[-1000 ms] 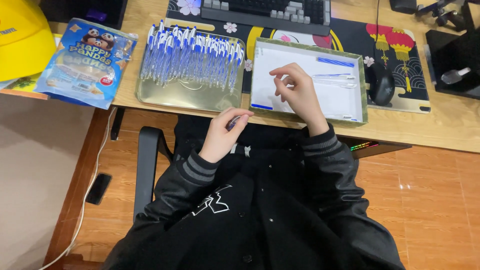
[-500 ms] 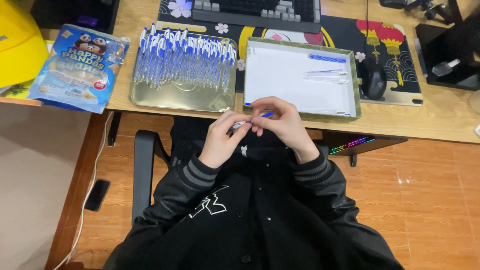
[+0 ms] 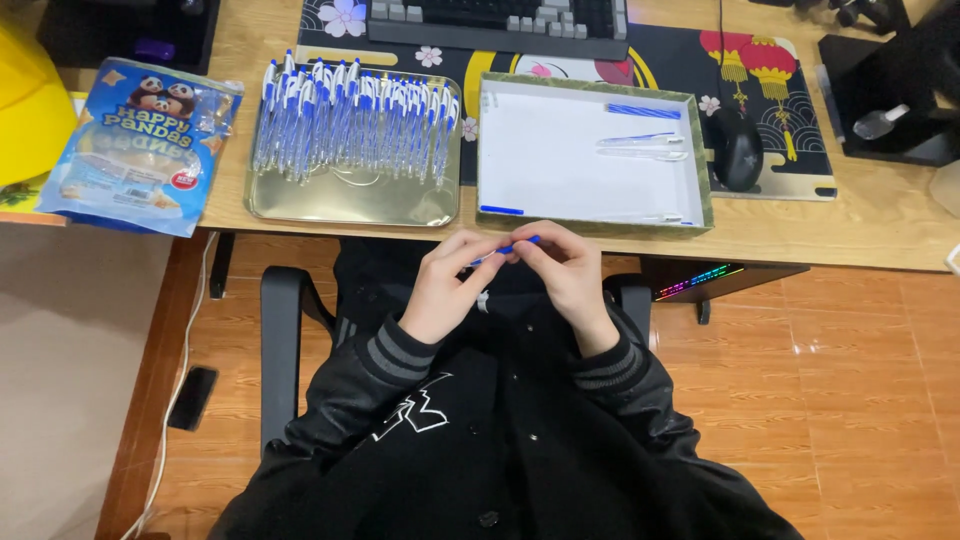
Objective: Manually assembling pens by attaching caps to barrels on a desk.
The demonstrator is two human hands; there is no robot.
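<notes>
Wooden table (image 3: pixel 850 240): metal tray (image 3: pixel 350 200) at 11 o'clock crowded with pens; white box (image 3: pixel 560 150) at 12 o'clock nearly bare. Left hand (image 3: pixel 445 290) and right hand (image 3: pixel 565 275) jointly grasp one blue pen (image 3: pixel 505 248); most apparently remain.

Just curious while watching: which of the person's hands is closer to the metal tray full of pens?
Left. The left hand sits just below the metal tray's right corner; the right hand is farther right, under the white box.

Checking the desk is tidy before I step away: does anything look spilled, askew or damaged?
Nothing stands out. Pens lie in the metal tray, a few parts in the white box, and both hands hold one pen.
</notes>
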